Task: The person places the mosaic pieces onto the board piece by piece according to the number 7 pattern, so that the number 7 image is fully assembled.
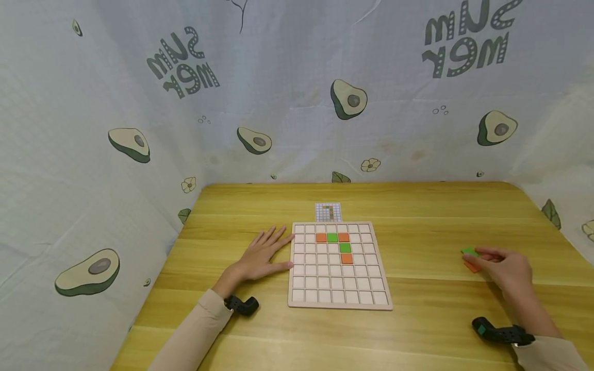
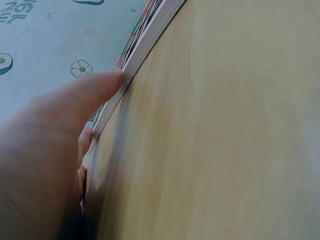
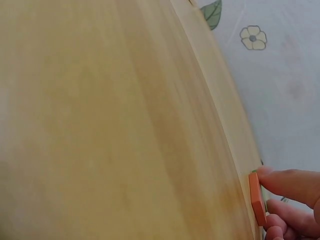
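Observation:
A pale wooden grid board point(image 1: 306, 296) lies mid-table with three orange tiles and two green tiles in its cells. Against its left edge, my left hand point(image 1: 260, 257) lies spread, thumb and index fingertips at the rim; the left wrist view shows the thumb point(image 2: 95, 90) touching the board's side point(image 2: 142, 55). Far to the board's right, my right hand point(image 1: 508, 270) pinches an orange tile point(image 1: 472, 266) together with a green tile point(image 1: 469, 251) at the fingertips. From the right wrist, the orange tile point(image 3: 257, 200) faces the camera and mostly hides the green one.
Just beyond the board's far edge lies a small printed card point(image 1: 328, 212) with a coloured grid pattern. A white curtain point(image 1: 297, 103) with avocado prints hangs behind and beside the wooden table point(image 1: 427, 216). Black bands sit on both wrists.

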{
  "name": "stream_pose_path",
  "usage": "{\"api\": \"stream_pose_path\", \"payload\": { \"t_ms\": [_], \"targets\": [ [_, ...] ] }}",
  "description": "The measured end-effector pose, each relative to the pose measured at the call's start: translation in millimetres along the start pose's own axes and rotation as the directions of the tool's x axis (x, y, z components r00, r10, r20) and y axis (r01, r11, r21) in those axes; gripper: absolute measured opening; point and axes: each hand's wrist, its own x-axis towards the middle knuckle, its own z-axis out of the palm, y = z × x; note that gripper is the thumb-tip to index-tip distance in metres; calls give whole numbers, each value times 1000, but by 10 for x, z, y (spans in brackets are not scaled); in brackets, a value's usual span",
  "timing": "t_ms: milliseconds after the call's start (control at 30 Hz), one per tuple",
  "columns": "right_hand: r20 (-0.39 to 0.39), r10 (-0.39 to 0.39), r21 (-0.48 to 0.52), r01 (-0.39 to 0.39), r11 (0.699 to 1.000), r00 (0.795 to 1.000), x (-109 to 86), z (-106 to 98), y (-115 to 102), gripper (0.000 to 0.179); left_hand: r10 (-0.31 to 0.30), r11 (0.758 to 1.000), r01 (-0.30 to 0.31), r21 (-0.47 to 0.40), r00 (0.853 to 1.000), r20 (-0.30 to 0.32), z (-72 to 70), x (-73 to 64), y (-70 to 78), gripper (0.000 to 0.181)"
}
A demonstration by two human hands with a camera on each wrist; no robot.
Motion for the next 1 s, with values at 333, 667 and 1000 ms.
{"api": "stream_pose_path", "payload": {
  "t_ms": [333, 667, 1000],
  "targets": [
    [-8, -32, -158, 30, 987, 999, 14, 7, -30, 56, -20, 1000, 19, 16, 1000, 15, 35, 0, -30, 82],
    [-8, -98, -219, 94, 971, 995, -5, 13, -69, 52, -16, 1000, 16, 14, 1000, 9, 29, -3, -22, 81],
    [35, -181, -242, 184, 953, 983, 8, 29, -26, 51, -18, 1000, 18, 22, 1000, 11, 37, 7, -34, 81]
  ]
}}
